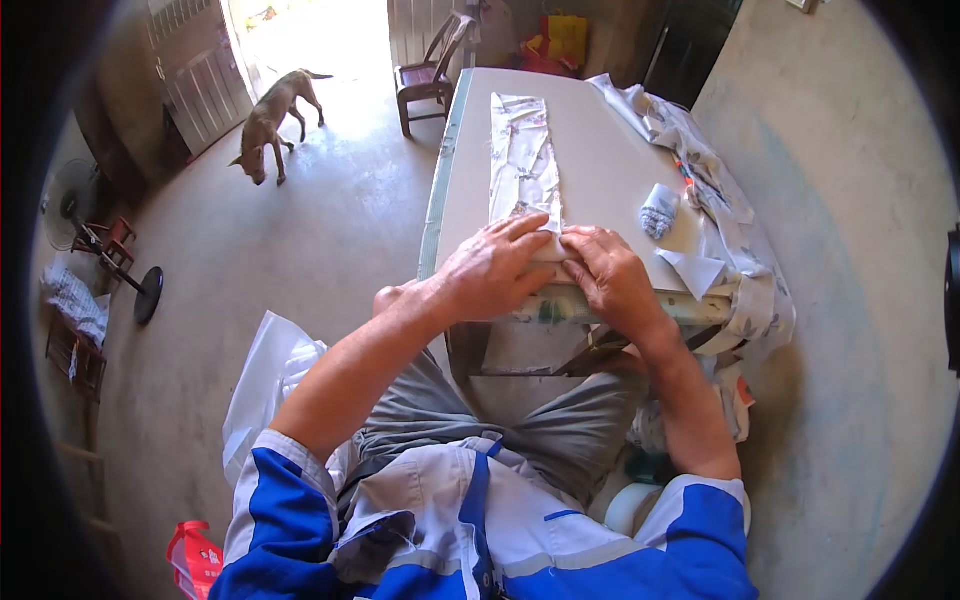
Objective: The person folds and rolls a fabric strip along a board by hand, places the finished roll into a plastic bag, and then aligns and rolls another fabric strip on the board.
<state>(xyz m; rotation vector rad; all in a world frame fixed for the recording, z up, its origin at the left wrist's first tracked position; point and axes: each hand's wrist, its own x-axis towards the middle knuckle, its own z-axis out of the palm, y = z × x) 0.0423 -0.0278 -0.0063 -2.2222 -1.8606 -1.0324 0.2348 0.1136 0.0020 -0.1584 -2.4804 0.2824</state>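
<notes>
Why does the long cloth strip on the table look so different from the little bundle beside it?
The cloth strip stretches out long and mostly flat, while the bundle is short and compact. The strip is mostly white and wrinkled; the bundle has a bluish-grey part. The left hand and right hand are on the strip's near end, but neither touches the bundle. Both lie on the same table.

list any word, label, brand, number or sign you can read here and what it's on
No text is legible.
Red packaging, bottom left: pale marks, perhaps lettering, too small and blurred to read.
White cloth strip: printed pattern, no readable words.
</notes>
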